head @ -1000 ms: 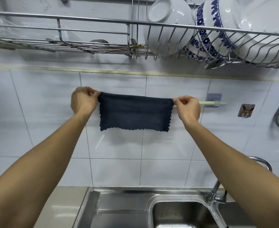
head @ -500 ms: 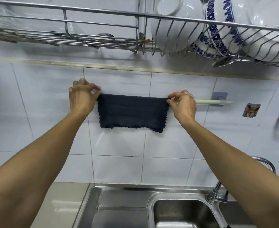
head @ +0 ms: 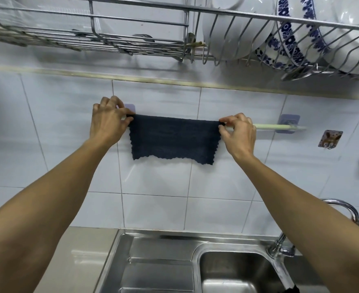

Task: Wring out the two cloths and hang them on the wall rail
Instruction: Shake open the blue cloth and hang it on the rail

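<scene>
Head view is showing the left hand [head: 107,121] and right hand [head: 239,132] pinching the top corners of the dark cloth [head: 174,139] draped over the wall rail [head: 269,126], having been sliding it leftward along the rail, likely freeing space for the unseen second cloth.

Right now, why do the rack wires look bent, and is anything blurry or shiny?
Head view: the wide lens bows the dish rack and stretches both forearms at the edges; the white plates and steel sink catch glare; the dark cloth casts a soft shadow on the tiles; the rack's left end looks smeared.
</scene>
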